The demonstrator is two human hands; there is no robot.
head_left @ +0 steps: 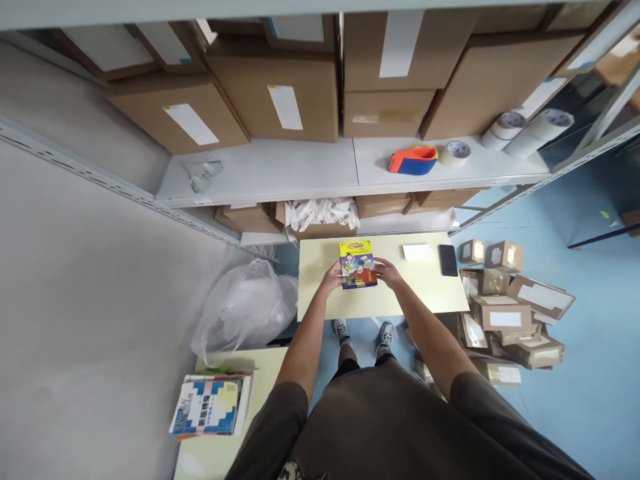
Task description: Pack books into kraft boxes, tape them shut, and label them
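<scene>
A colourful book (pixel 358 265) with a yellow top and a cartoon cover is over the pale yellow table (pixel 320 305), its front facing up. My left hand (pixel 332 277) grips its left edge, and my right hand (pixel 387 272) has hold of the right edge. Both thumbs and fingers are closed around the sides; the fingertips beneath are hidden. Whether the book rests on the tabletop or is slightly raised, I cannot tell. To the right on the same table lie a small stack of white paper (pixel 417 252) and a black phone (pixel 448 260).
A shelf (pixel 300 163) ahead bears cardboard boxes, an orange-blue tape dispenser (pixel 413 161), tape rolls (pixel 455 153) and glasses (pixel 203 177). Several cartons (pixel 503 317) are heaped on the floor at right. At left are a clear plastic bag (pixel 245 310) and a book stack (pixel 207 405) on another table.
</scene>
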